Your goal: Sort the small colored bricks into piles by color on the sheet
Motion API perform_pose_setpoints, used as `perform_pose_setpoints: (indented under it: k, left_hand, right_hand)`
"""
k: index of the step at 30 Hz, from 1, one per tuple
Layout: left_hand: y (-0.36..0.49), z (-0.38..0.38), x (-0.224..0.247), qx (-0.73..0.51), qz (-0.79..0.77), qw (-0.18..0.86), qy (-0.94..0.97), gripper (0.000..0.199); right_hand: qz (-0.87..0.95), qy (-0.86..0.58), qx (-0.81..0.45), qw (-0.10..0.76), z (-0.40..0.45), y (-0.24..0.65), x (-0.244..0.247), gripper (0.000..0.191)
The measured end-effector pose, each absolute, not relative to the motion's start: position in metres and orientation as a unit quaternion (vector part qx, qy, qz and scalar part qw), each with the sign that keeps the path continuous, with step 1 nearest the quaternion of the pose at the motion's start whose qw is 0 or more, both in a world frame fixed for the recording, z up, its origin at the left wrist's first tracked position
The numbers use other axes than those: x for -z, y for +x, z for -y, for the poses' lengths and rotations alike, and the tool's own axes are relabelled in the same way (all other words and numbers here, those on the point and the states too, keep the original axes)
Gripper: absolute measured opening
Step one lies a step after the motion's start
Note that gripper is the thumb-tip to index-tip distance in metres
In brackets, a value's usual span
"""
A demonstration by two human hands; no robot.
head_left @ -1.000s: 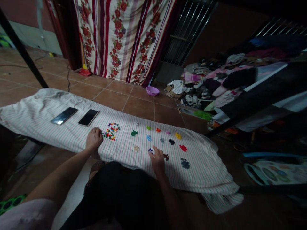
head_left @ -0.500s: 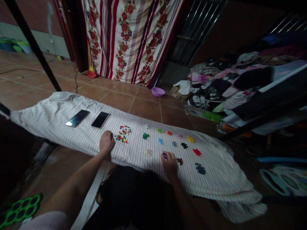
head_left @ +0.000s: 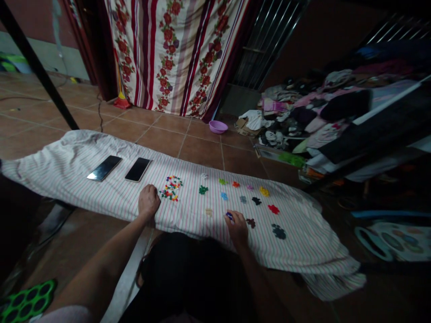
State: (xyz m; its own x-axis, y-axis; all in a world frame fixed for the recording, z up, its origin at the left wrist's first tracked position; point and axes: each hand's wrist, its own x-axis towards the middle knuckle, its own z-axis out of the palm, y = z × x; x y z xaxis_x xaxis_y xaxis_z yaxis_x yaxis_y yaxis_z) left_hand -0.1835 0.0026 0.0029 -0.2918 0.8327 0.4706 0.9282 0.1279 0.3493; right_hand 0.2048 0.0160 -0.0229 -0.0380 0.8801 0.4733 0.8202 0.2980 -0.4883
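On a striped cloth (head_left: 182,215), my left hand (head_left: 148,200) rests with its fingers curled closed, beside a loose pile of small multicoloured pieces (head_left: 171,188). Whatever its fingers may hold is hidden. My right hand (head_left: 237,225) is closed at the fingertips around small dark blue pieces (head_left: 229,216), low over the cloth. Single-colour heaps surround it: beige pieces (head_left: 208,211) to the left, brown pieces (head_left: 251,222) just to the right, light blue pieces (head_left: 224,196) and grey pieces (head_left: 243,199) beyond. Green pieces (head_left: 203,190) lie between the two hands.
Two phones, one (head_left: 105,168) silvery with glare and one (head_left: 138,169) black, lie at the left. Black (head_left: 256,201), yellow (head_left: 264,191), red (head_left: 273,209) and dark grey heaps (head_left: 279,231) sit to the right. A purple basin (head_left: 218,127) stands on the tiled floor.
The view has shifted slightly, so the scene sits a little further left. Both hands keep nearly the same places on the cloth, and the heaps look unchanged.
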Motion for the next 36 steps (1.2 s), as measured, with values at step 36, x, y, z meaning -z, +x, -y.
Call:
perform_pose_setpoints:
  k: [36]
  left_hand:
    - [-0.187,-0.003,0.002,0.287,0.743,0.097,-0.597,0.013]
  right_hand:
    - [0.731,-0.595,-0.105,0.317,-0.019,0.211,0.003,0.023]
